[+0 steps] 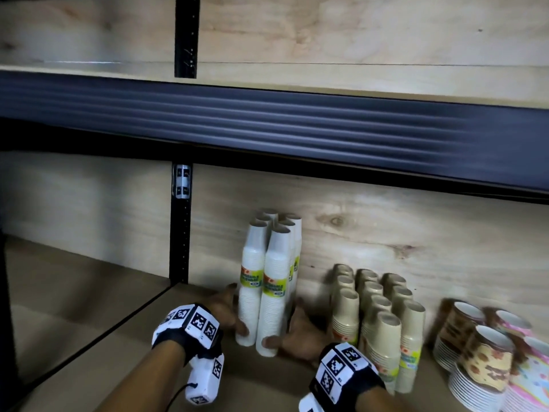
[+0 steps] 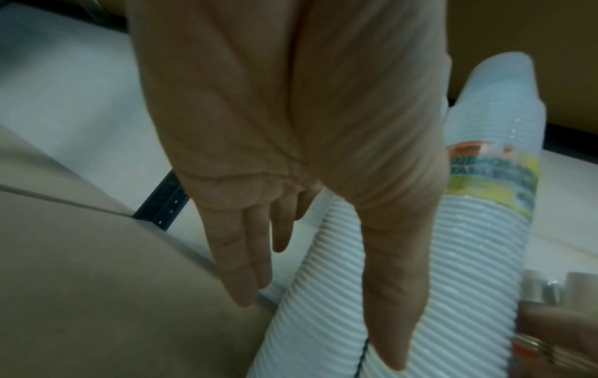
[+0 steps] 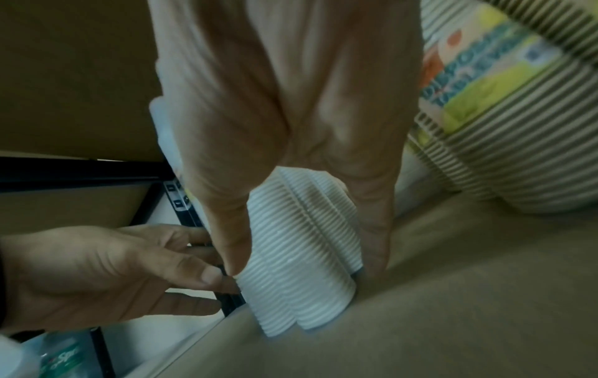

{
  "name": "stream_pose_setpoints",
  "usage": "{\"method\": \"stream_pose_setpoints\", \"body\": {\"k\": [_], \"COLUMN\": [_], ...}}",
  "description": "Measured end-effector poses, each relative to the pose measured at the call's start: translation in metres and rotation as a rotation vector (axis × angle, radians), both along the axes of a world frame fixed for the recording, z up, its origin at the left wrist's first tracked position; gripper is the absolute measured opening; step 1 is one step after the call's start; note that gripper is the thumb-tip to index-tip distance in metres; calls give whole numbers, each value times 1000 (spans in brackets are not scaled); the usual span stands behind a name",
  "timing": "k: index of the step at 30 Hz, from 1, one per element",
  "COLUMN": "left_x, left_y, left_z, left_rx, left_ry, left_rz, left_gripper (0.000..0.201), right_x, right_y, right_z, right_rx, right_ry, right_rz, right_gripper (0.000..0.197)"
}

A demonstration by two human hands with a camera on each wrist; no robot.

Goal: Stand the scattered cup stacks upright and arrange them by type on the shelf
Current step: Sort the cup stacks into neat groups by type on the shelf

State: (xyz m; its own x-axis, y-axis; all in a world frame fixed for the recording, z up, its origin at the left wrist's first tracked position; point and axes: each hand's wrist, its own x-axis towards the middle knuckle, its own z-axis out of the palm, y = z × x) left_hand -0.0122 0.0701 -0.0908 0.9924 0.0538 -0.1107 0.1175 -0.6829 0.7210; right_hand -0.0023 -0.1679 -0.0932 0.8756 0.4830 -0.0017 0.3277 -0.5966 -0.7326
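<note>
Several tall white cup stacks with green-yellow labels stand upright in a tight cluster against the plywood back wall. My left hand lies along the cluster's left side with straight fingers, and its thumb rests on the front of a white stack. My right hand holds the cluster from the right. In the right wrist view its thumb and a finger flank two white stacks near their bases. My left hand shows there too, thumb touching the stacks.
Brown kraft cup stacks stand upright in rows just right of my right wrist. Patterned cup stacks and pink ones sit further right. A black upright post stands left of the white cluster. The upper shelf beam hangs overhead.
</note>
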Motion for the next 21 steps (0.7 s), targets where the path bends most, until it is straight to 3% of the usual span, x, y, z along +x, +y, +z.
{"method": "stream_pose_setpoints", "body": {"k": [4,7,13,18,21], "left_x": [-18,-15,0,10,15], "left_y": [-17,-20,-18,-19,-16], "left_z": [21,25,28,32,32], "left_rx": [-7,-10,81,246,287], "left_ry": [-68,-57,14,62,70], "left_rz": [-99,-118,-144,-172,-184], "left_gripper": [110,108,80,73,75], "right_x": [-3,4,23,45,52], "right_y": [7,8,11,14,15], "right_z": [4,0,-9,-20,-24], "right_rx": [148,281,206,158,148], "right_ry": [-3,30,57,-7,-33], "right_rz": [52,91,80,109,108], "right_gripper": [137,151,161,170,165]}}
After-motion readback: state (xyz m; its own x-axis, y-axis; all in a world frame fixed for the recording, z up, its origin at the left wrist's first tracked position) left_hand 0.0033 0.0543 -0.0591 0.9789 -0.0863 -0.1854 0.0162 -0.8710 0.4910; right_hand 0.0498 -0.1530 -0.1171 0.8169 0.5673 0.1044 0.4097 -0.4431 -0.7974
